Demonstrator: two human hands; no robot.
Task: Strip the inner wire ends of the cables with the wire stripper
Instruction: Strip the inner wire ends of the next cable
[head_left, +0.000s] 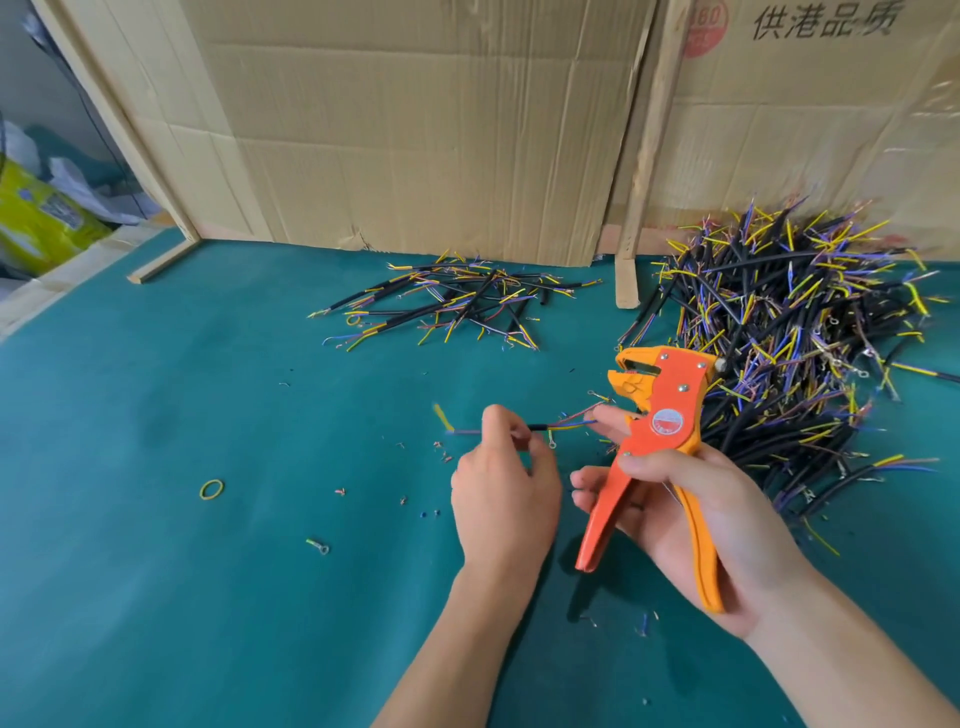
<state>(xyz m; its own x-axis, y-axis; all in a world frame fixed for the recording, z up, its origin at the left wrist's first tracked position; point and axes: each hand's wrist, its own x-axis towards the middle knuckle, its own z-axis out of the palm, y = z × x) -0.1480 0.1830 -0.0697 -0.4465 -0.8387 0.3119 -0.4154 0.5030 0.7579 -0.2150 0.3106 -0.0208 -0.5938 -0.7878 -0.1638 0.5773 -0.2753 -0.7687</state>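
1. Orange stripper (655, 441) sits in the right hand (701, 525); thumb lies across the handle pivot, other fingers curl behind the two handles, which stand spread apart. Jaws point up and left, not closed on any wire.
2. Left hand (501, 483) pinches a short black cable (537, 427) between thumb and curled fingertips, held level above the mat.
3. Cable's right end fans into thin coloured inner wires (576, 422), reaching the right index finger just under the stripper head; one wire carries a small ring terminal. Blue and yellow wires stick out left of the left hand, blurred.
4. Both forearms bare, coming in from the bottom edge.
5. Teal mat (156, 467) covers the table; scattered over it near the hands are bits of cut insulation (441, 452).
6. Yellow rubber band (211, 489) lies left of the hands, well apart; a loose terminal scrap (318, 545) lies below it to the right.
7. Small pile (457, 301) of black cables with yellow and blue ends lies behind the hands, near the cardboard.
8. Big pile (789, 353) lies to the right, just behind the stripper.
9. Cardboard sheets (415, 130) stand upright along the back edge; no box contents visible.
10. Yellow-green bag (36, 223) far left, off the table; contents cannot be told.
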